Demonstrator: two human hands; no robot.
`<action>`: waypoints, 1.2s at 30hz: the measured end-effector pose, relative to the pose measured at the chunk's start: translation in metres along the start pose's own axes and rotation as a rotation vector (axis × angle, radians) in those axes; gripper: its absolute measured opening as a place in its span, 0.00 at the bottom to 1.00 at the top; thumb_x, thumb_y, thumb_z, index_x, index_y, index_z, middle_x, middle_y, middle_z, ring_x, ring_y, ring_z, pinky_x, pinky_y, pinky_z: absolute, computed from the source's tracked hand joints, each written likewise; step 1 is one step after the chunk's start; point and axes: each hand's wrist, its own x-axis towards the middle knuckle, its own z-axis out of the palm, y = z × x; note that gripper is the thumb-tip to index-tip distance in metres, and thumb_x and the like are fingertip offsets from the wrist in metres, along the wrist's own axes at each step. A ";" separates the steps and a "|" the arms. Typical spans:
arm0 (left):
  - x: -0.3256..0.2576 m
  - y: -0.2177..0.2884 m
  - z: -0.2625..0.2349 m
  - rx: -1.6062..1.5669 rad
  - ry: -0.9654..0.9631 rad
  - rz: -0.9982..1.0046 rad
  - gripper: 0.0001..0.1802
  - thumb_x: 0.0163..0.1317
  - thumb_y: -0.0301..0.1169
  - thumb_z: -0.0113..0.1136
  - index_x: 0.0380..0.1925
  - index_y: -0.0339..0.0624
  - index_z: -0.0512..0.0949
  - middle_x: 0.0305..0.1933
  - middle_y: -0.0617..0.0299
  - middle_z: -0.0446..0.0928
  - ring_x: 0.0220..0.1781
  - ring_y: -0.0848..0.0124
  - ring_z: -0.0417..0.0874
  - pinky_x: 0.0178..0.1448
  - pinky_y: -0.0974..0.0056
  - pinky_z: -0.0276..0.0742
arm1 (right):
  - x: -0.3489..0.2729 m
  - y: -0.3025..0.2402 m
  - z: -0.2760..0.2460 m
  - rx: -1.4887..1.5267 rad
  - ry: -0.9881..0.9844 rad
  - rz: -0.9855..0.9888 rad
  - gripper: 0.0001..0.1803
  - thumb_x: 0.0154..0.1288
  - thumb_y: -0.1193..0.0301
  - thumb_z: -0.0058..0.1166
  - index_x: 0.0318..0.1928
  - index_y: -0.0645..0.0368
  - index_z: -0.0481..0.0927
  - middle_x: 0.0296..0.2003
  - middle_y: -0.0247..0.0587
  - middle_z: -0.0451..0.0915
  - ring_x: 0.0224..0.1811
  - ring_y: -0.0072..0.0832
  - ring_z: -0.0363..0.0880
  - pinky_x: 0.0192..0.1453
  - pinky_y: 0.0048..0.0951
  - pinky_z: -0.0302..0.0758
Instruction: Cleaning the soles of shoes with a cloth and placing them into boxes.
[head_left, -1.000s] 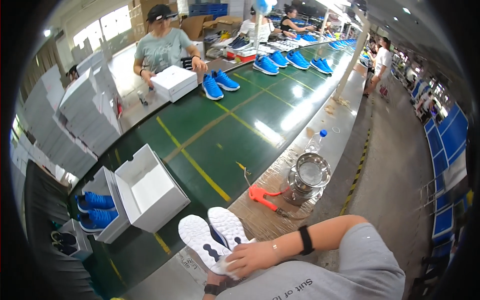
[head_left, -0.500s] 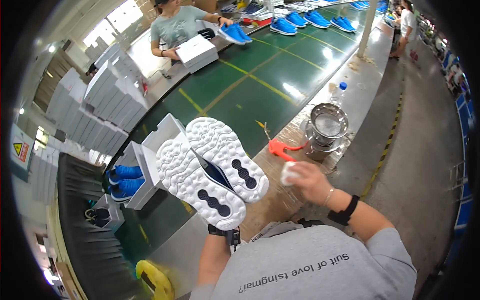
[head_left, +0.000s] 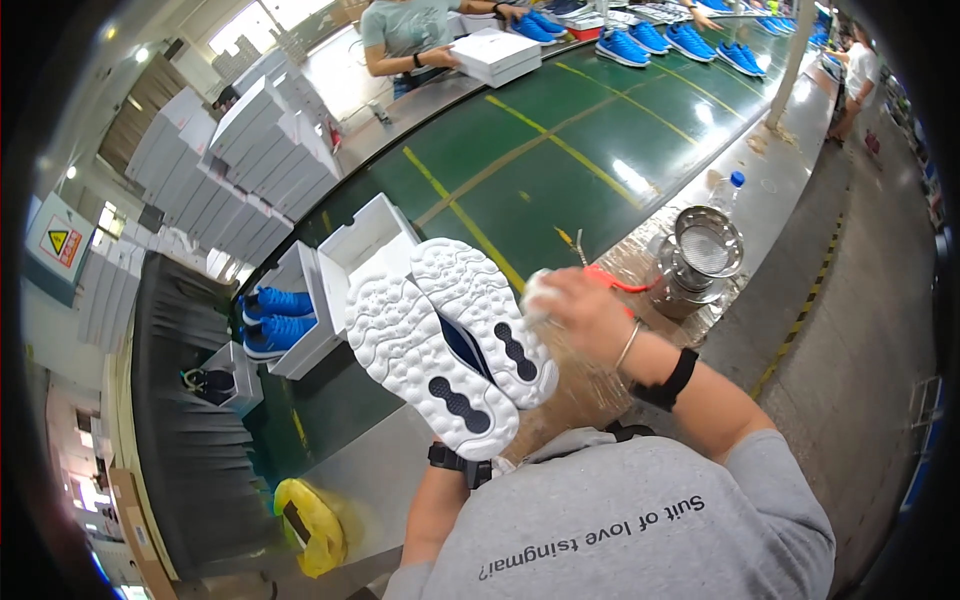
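Observation:
A pair of shoes with white studded soles is held up, soles facing me, with dark uppers showing in the gap between them. My left hand is hidden behind the soles; only its wrist and forearm show, and it supports the pair from below. My right hand pinches a white wad, perhaps cloth or tissue, just right of the sole tips and apart from them. Under that hand, partly covered, lies a red air blow gun. An open white shoebox stands behind the soles.
A green conveyor belt carries blue shoes and a shoebox with blue shoes. A steel cup with a mesh top and a bottle stand right. A yellow bag hangs lower left. A co-worker handles a white box.
My right hand has moved left and up with the white wad, closer to the soles. The view has shifted, so the scene sits differently. The co-worker's blue shoes have moved down toward the belt.

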 end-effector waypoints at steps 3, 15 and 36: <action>-0.013 -0.004 -0.022 0.010 0.057 0.014 0.19 0.64 0.36 0.45 0.52 0.42 0.73 0.50 0.56 0.77 0.47 0.62 0.78 0.56 0.56 0.72 | -0.004 0.019 0.003 0.035 0.022 0.163 0.18 0.48 0.78 0.51 0.43 0.52 0.76 0.50 0.41 0.73 0.52 0.41 0.70 0.56 0.40 0.68; -0.066 0.037 -0.140 0.118 0.213 0.071 0.18 0.64 0.36 0.45 0.51 0.42 0.74 0.49 0.56 0.78 0.46 0.62 0.79 0.55 0.57 0.73 | 0.021 0.006 0.070 0.128 -0.131 -0.040 0.19 0.50 0.77 0.53 0.46 0.53 0.75 0.50 0.44 0.72 0.51 0.44 0.69 0.56 0.41 0.67; 0.078 0.229 -0.271 2.175 0.320 -0.151 0.27 0.58 0.47 0.48 0.51 0.40 0.74 0.53 0.49 0.74 0.58 0.52 0.72 0.60 0.54 0.67 | -0.071 -0.085 0.058 -0.079 -0.334 0.618 0.18 0.56 0.73 0.52 0.49 0.50 0.74 0.52 0.38 0.71 0.53 0.39 0.69 0.57 0.38 0.67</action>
